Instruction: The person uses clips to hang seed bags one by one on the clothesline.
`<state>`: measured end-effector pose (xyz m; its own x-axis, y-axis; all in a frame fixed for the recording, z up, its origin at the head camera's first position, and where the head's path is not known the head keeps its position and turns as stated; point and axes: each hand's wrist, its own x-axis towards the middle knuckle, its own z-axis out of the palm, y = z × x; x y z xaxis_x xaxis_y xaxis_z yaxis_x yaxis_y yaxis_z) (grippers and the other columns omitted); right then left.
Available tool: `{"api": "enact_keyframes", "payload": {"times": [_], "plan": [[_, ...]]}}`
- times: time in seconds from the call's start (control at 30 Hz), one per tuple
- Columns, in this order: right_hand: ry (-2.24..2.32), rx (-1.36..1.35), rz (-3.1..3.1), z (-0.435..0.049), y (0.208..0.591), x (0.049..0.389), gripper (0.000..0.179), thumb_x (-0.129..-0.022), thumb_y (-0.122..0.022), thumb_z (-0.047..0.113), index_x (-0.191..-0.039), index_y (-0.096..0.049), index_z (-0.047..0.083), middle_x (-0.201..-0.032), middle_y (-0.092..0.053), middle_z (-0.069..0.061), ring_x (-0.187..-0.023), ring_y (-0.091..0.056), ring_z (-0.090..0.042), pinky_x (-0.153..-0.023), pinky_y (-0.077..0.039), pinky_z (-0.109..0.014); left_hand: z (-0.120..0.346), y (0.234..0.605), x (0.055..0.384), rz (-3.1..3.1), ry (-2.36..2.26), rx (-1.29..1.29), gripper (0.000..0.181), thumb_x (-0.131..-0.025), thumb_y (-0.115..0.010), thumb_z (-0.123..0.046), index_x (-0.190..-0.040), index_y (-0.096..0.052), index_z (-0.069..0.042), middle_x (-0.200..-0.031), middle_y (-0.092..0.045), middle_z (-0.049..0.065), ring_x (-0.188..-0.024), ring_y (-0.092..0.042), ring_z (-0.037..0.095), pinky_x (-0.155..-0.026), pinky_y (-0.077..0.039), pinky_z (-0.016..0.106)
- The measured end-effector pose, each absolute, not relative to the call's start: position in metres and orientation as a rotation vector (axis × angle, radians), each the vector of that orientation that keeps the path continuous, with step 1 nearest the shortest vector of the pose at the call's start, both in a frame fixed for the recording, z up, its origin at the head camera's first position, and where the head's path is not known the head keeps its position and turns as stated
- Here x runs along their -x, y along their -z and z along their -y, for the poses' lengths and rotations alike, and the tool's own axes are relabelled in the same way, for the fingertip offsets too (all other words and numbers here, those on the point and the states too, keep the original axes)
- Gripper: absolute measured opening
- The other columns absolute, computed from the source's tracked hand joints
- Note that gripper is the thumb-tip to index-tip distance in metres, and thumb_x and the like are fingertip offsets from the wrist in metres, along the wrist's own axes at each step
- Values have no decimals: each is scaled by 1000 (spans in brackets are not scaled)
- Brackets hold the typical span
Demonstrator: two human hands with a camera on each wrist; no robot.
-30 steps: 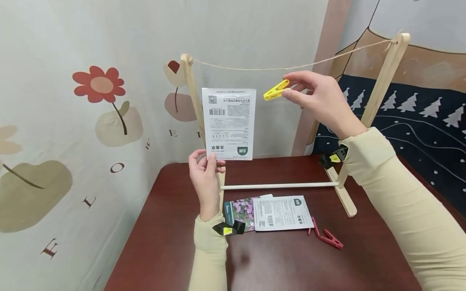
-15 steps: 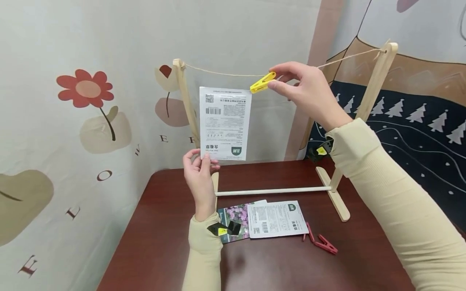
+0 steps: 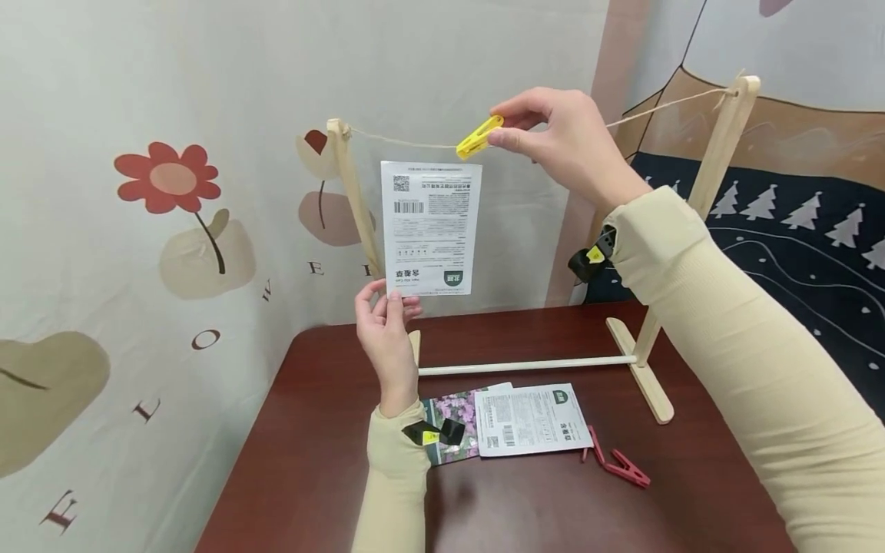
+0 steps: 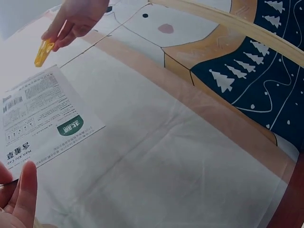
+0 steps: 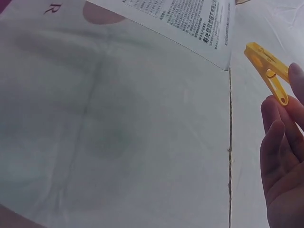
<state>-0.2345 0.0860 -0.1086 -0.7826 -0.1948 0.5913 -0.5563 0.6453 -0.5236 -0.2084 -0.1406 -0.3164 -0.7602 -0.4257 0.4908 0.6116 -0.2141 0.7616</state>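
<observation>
My head view looks forward and down from farthest back, taking in the worktop (image 3: 311, 461), left grip (image 3: 390, 342) and right grip (image 3: 563, 142). My left wrist view sits close, below the packet (image 4: 45, 114), facing up and across toward the tree cloth (image 4: 251, 90). My right wrist view, close to the peg (image 5: 266, 66), faces the pale cloth (image 5: 156, 133). I see packet and peg in all three.

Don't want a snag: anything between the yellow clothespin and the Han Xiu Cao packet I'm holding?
Nothing visible; the right wrist view shows a small gap between the yellow clothespin and the Han Xiu Cao packet.
</observation>
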Motion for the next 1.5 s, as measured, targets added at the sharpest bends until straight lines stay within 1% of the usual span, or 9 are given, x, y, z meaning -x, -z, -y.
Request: {"api": "enact_keyframes", "payload": {"times": [0.23, 0.33, 0.57, 0.7, 0.8, 0.97, 1.13, 1.37, 1.5], "plan": [[-991, -558, 2361, -78, 99, 237, 39, -78, -65, 40, -111, -63, 20, -100, -62, 4, -88, -52, -8, -71, -41, -21, 135, 306, 205, 1376, 2005, 230, 21, -90, -51, -5, -109, -47, 0, -89, -63, 24, -79, -57, 43, -66, -52, 36], [-964, -541, 2372, -75, 95, 238, 38, -79, -63, 39, -112, -63, 19, -102, -61, 3, -87, -51, -9, -72, -42, -21, 134, 304, 206, 1377, 2012, 226, 21, -90, -51, -5, -109, -48, 2, -90, -63, 23, -79, -58, 43, -66, -52, 36], [-926, -549, 2398, -67, 86, 245, 33, -79, -64, 36, -106, -66, 16, -98, -63, 1, -83, -51, -11, -70, -40, -21, 133, 307, 209, 1337, 2031, 231, 20, -89, -52, -5, -107, -50, 3, -90, -64, 22, -75, -61, 36, -65, -52, 36], [-972, -535, 2388, -66, 82, 247, 30, -77, -67, 34, -100, -68, 15, -94, -64, 1, -79, -50, -13, -66, -39, -22, 133, 312, 216, 1301, 2041, 242, 22, -88, -55, -10, -108, -51, 0, -90, -64, 21, -74, -61, 31, -67, -52, 37], [-981, -540, 2382, -66, 79, 246, 27, -77, -68, 34, -96, -69, 15, -92, -64, 1, -77, -49, -14, -65, -39, -22, 131, 316, 221, 1283, 2043, 247, 24, -88, -57, -14, -108, -51, -2, -91, -64, 20, -74, -61, 30, -68, -52, 37], [-931, -555, 2399, -62, 72, 245, 25, -76, -68, 33, -93, -69, 15, -87, -64, 1, -73, -50, -14, -61, -37, -22, 126, 313, 222, 1258, 2047, 267, 24, -87, -57, -15, -107, -52, -3, -90, -63, 21, -75, -60, 34, -68, -52, 39], [-937, -557, 2424, -59, 66, 244, 25, -75, -70, 32, -91, -70, 14, -85, -65, 1, -73, -54, -12, -61, -37, -21, 126, 311, 220, 1248, 2045, 239, 24, -87, -57, -13, -107, -52, -2, -90, -63, 21, -74, -60, 34, -66, -52, 37], [-831, -587, 2478, -54, 62, 245, 23, -77, -68, 34, -91, -69, 16, -84, -63, 1, -72, -50, -13, -59, -34, -24, 129, 312, 221, 1227, 2043, 227, 23, -87, -57, -12, -107, -52, -2, -91, -63, 22, -77, -57, 42, -66, -52, 39], [-798, -593, 2501, -52, 61, 246, 24, -77, -67, 35, -92, -69, 16, -86, -64, 2, -74, -50, -12, -60, -34, -23, 128, 311, 221, 1198, 2066, 250, 22, -87, -56, -11, -106, -51, -1, -93, -62, 22, -77, -56, 42, -66, -52, 38]]}}
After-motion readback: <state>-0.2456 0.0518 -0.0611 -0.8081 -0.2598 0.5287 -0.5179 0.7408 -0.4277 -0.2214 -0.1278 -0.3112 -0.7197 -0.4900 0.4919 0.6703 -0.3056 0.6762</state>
